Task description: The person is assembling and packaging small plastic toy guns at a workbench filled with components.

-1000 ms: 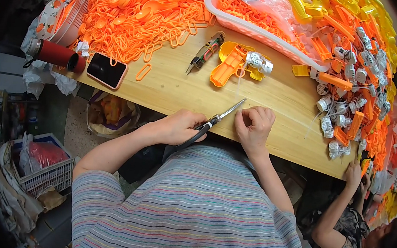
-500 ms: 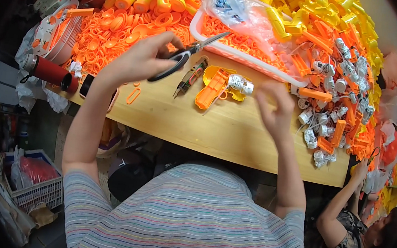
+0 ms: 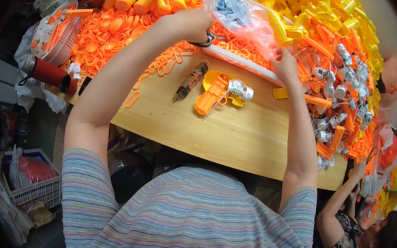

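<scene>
My left hand reaches over the near left corner of the pink-and-white tray. It is closed round the dark handle of a pair of scissors; most of the blades are hidden. At the tray's right side my right hand has its fingers pinched together beside a clear plastic bag. What they hold, if anything, is too small to make out. On the table in front of me lies an opened orange and yellow plastic housing with a white motor-like part in it. A dark pointed tool rests to its left.
Orange rings and spoon-like parts are heaped at the left, near a red flask. Yellow shells and wired white parts pile up at the right. Another person works at the lower right.
My left hand has carried the scissors away from me to the tray's corner. My right hand has moved from beside the housing up to the tray's right side.
</scene>
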Demonstrator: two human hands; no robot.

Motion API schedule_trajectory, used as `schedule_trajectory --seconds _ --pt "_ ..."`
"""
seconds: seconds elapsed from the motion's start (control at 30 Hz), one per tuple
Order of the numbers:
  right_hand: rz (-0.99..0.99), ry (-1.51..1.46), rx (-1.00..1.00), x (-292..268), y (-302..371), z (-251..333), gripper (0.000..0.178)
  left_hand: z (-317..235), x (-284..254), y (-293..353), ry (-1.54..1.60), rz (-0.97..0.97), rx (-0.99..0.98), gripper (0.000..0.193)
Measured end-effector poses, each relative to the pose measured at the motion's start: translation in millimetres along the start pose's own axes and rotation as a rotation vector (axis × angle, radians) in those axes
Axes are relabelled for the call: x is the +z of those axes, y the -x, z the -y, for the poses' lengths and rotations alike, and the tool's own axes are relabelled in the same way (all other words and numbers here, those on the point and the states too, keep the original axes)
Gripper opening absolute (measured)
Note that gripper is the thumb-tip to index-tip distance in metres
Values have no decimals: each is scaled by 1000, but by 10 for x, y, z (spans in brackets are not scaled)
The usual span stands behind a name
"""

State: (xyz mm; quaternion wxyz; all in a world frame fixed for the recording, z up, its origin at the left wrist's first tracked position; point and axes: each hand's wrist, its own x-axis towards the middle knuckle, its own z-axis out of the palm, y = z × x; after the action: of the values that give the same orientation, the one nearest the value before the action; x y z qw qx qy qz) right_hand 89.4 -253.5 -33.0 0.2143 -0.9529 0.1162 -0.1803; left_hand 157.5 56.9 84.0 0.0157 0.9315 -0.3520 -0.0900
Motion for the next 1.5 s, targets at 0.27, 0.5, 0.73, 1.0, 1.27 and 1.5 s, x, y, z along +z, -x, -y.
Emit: schedule_trajectory --seconds 0.27,0.5,0.73,1.0,1.27,1.5 --pt "186 -65 94 -47 -62 -147 22 -618 796 619 161 -341 689 28" --pt "-311 55 -62 -133 136 132 22 -852 1408 1137 -193 -329 579 22" --pt "-641 -499 -363 -167 672 385 9 -777 1546 1087 -12 -462 611 13" --pt "27 -1500 213 -146 2166 759 9 -928 1521 1343 845 -466 654 11" --pt "177 -1802 408 -159 2349 816 17 -1301 1410 1270 1340 -492 199 10" --pt "169 -1796 399 -119 2401 813 17 -1356 1434 1219 1159 -648 206 8"
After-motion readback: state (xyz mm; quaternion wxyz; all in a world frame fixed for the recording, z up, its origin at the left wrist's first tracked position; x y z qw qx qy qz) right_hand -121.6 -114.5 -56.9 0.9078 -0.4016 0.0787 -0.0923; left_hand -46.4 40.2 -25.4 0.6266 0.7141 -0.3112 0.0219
